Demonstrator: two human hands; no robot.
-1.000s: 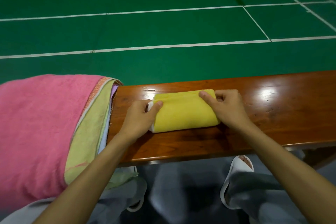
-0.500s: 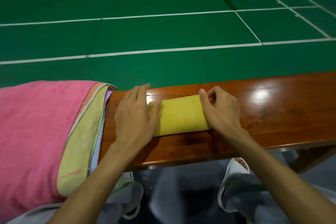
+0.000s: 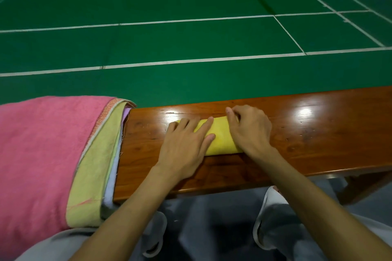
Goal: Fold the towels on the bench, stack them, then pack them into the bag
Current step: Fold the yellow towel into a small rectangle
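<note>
- Left hand [image 3: 184,144] is sliding further right over the yellow towel [image 3: 220,137], straight fingers pressing it down.
- Right hand [image 3: 251,129] is covering its right end, fingers curling; grip unclear.

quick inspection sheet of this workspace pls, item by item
surface: glossy wooden bench, light glare, a few dark marks
job's things: yellow towel folded on the bench; pink towel, yellow-green towel and lilac towel layered over the bench's left end; no bag seen
clutter: nothing seen
grippers: left hand pressing flat on the yellow towel; right hand curled on its right end
cables: nothing seen
surroundings: green court floor with white lines; white slippers below the bench
</note>
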